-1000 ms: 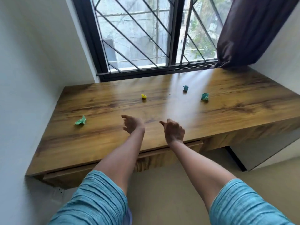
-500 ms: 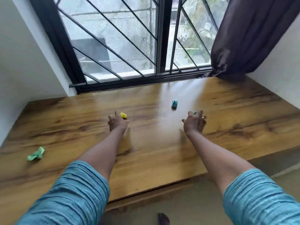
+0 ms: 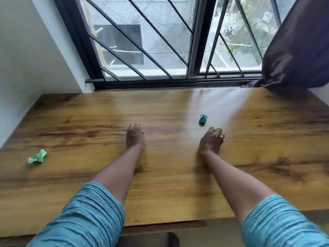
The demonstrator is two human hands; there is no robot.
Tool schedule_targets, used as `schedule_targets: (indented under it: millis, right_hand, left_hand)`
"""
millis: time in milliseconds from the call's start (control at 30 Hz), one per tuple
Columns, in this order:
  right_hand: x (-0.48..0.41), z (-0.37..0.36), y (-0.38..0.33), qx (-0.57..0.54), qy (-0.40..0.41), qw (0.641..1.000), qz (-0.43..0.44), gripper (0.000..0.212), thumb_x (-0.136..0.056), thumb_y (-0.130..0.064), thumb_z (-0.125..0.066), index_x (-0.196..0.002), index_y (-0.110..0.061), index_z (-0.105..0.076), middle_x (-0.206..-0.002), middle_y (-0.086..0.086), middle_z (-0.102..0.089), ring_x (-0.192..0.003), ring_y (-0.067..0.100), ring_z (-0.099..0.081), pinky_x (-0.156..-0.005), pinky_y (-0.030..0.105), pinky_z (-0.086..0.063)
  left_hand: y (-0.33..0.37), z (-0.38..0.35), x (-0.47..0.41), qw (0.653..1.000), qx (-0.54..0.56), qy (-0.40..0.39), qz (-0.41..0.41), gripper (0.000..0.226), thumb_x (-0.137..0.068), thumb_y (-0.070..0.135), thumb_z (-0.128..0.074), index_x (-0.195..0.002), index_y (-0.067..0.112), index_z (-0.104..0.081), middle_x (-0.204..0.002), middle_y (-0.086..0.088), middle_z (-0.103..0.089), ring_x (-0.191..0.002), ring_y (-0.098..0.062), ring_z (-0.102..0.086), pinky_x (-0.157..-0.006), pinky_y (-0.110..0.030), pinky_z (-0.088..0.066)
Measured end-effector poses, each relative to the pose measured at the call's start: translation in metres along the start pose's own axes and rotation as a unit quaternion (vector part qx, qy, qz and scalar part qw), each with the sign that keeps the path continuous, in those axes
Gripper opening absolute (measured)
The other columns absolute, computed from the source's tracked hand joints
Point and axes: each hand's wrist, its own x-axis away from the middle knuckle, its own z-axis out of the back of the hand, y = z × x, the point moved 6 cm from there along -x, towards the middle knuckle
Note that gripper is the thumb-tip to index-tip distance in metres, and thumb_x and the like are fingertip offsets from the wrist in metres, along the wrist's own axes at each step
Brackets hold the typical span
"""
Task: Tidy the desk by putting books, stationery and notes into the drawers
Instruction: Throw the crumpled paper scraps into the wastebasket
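Observation:
On the wooden desk [image 3: 178, 184] my left hand [image 3: 135, 138] lies with its fingers curled over a yellow crumpled note [image 3: 131, 125], of which only a sliver shows at the fingertips. The fingers of my right hand [image 3: 211, 139] curl around a teal crumpled note that is almost wholly hidden. A blue-teal crumpled note [image 3: 203, 118] lies just beyond, between the two hands and nearer the right one. Far left on the desk, away from both hands, lies a light green crumpled note [image 3: 37, 156].
A barred window [image 3: 160, 50] runs along the desk's far edge. A dark curtain [image 3: 299, 56] hangs at the back right. A white wall [image 3: 26, 59] borders the left side. A drawer front [image 3: 160, 228] shows under the near edge.
I have leaned further over the desk. My left hand now covers the yellow note that lay by its fingertips, and the fingers of both hands have curled down onto their notes.

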Motion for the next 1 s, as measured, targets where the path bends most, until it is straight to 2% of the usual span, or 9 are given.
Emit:
schedule_targets:
  millis: [133,267,400,467,567,667,800,900,1000]
  right_hand:
    - [0.046,-0.012,-0.047,-0.032,-0.031,0.996,0.074,0.035,-0.091,0.006,-0.035,-0.121,0.002,-0.053,-0.126,0.023,-0.046,-0.114,0.038,-0.044,-0.093,0.038,-0.04]
    - [0.117,-0.021,-0.095,-0.079,-0.088,0.983,0.139,0.03,-0.093,0.001,-0.037,-0.118,0.002,-0.055,-0.125,0.023,-0.046,-0.115,0.036,-0.044,-0.096,0.036,-0.036]
    - [0.207,-0.019,-0.136,-0.144,-0.129,0.958,0.21,0.023,-0.097,-0.007,-0.043,-0.11,0.003,-0.06,-0.121,0.023,-0.052,-0.111,0.038,-0.049,-0.088,0.034,-0.038]
    - [0.26,-0.02,-0.155,-0.162,-0.166,0.94,0.25,0.022,-0.098,-0.009,-0.044,-0.107,0.002,-0.061,-0.121,0.021,-0.054,-0.107,0.039,-0.051,-0.087,0.035,-0.039]
    - [0.338,-0.02,-0.179,-0.2,-0.219,0.907,0.3,0.02,-0.096,-0.01,-0.049,-0.1,0.005,-0.062,-0.115,0.023,-0.057,-0.101,0.04,-0.055,-0.081,0.038,-0.041]
    - [0.416,-0.021,-0.196,-0.226,-0.256,0.87,0.355,0.02,-0.092,-0.01,-0.054,-0.095,0.007,-0.063,-0.106,0.027,-0.058,-0.094,0.043,-0.058,-0.078,0.041,-0.043]
    - [0.497,-0.033,-0.197,-0.195,-0.312,0.831,0.416,0.023,-0.093,-0.014,-0.051,-0.107,0.0,-0.061,-0.113,0.022,-0.056,-0.099,0.041,-0.058,-0.081,0.04,-0.045]
    - [0.548,-0.066,-0.182,-0.123,-0.378,0.798,0.453,0.026,-0.096,-0.022,-0.05,-0.108,-0.001,-0.058,-0.107,0.024,-0.056,-0.095,0.046,-0.058,-0.073,0.045,-0.044]
    - [0.586,-0.121,-0.153,-0.031,-0.464,0.777,0.424,0.029,-0.097,-0.031,-0.046,-0.108,-0.005,-0.054,-0.106,0.022,-0.059,-0.099,0.041,-0.058,-0.077,0.04,-0.044]
  left_hand:
    - [-0.021,0.024,0.033,0.999,0.031,0.027,-0.032,0.033,-0.088,-0.005,-0.049,-0.115,0.003,-0.065,-0.122,-0.016,-0.06,-0.109,-0.029,-0.057,-0.085,-0.028,-0.043]
    - [-0.056,0.054,0.087,0.998,0.039,0.035,-0.045,0.034,-0.086,-0.007,-0.052,-0.117,-0.002,-0.064,-0.127,-0.019,-0.057,-0.116,-0.031,-0.055,-0.094,-0.033,-0.043]
    - [-0.102,0.096,0.14,0.994,0.068,0.061,-0.054,0.038,-0.086,-0.008,-0.055,-0.123,-0.002,-0.06,-0.134,-0.017,-0.054,-0.122,-0.028,-0.053,-0.1,-0.025,-0.04]
    - [-0.134,0.121,0.168,0.993,0.063,0.081,-0.06,0.037,-0.084,-0.009,-0.058,-0.12,-0.004,-0.063,-0.131,-0.021,-0.056,-0.118,-0.032,-0.057,-0.1,-0.032,-0.043]
    - [-0.181,0.155,0.208,0.989,0.01,0.098,-0.114,0.037,-0.071,-0.012,-0.071,-0.107,-0.007,-0.069,-0.113,-0.026,-0.065,-0.1,-0.039,-0.067,-0.087,-0.04,-0.054]
    - [-0.23,0.186,0.248,0.977,-0.073,0.128,-0.151,0.044,-0.052,-0.011,-0.085,-0.094,-0.001,-0.074,-0.098,-0.02,-0.071,-0.082,-0.032,-0.073,-0.069,-0.034,-0.058]
    - [-0.297,0.206,0.288,0.979,-0.076,0.171,-0.08,0.048,-0.052,-0.012,-0.085,-0.097,-0.001,-0.073,-0.101,-0.02,-0.071,-0.087,-0.03,-0.072,-0.077,-0.031,-0.056]
    - [-0.347,0.195,0.319,0.98,-0.059,0.189,-0.008,0.047,-0.053,-0.017,-0.081,-0.097,-0.003,-0.073,-0.101,-0.023,-0.07,-0.088,-0.033,-0.071,-0.086,-0.03,-0.05]
    - [-0.402,0.156,0.355,0.985,-0.003,0.136,0.109,0.036,-0.06,-0.013,-0.077,-0.094,-0.005,-0.072,-0.099,-0.022,-0.07,-0.086,-0.034,-0.071,-0.073,-0.032,-0.056]
